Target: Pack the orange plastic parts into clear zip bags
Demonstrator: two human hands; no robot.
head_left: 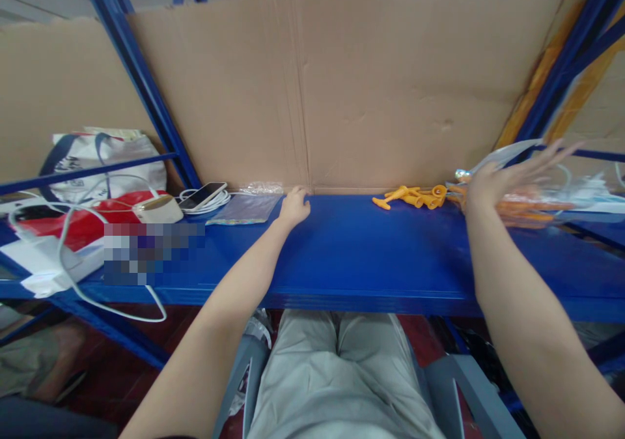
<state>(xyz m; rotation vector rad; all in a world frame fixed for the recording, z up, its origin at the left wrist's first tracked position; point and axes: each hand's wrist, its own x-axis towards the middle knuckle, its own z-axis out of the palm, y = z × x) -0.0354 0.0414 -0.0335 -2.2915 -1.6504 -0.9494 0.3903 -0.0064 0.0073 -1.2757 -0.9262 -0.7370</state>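
My left hand [295, 207] rests at the back of the blue shelf top, fingers loosely bent and apart, with nothing visible in it. Just left of it lies a flat stack of clear plastic bags [247, 208]. Over on the right, my right hand [508, 175] is raised with fingers spread and slightly blurred. Beneath and beside it is a clear plastic bag [532, 204] with orange pieces showing through. Several yellow-orange plastic parts [415, 196], one with a T-shaped end, lie loose between my hands, nearer the right one.
A phone [206, 195] on a coiled white cable, a white charger [157, 209], a red bag [114, 208] and a power strip [81, 260] crowd the left. A cardboard panel [371, 87] closes the back; blue metal posts [141, 81] flank it. A cable loop hangs over the front edge.
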